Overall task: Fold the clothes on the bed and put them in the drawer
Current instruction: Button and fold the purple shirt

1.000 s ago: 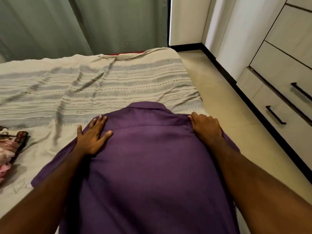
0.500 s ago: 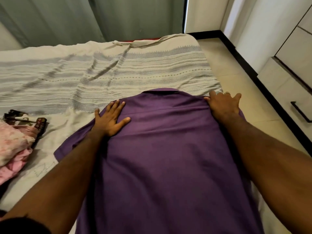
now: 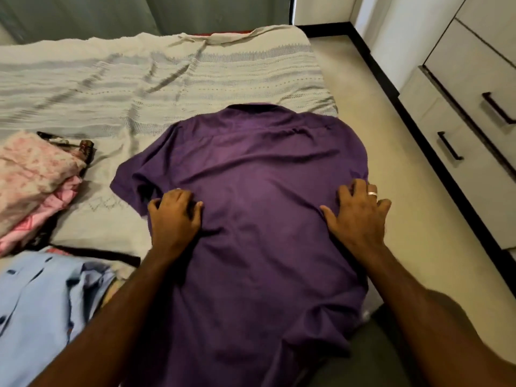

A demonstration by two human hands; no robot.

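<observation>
While both hands (image 3: pixel 174 216) (image 3: pixel 358 216) press flat, grip released, the purple shirt's (image 3: pixel 257 219) hem runs off-frame.

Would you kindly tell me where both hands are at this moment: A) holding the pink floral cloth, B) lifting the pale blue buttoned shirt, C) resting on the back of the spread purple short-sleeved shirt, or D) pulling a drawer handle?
C: the left hand and right hand both lie on the purple short-sleeved shirt spread on the bed.
</observation>
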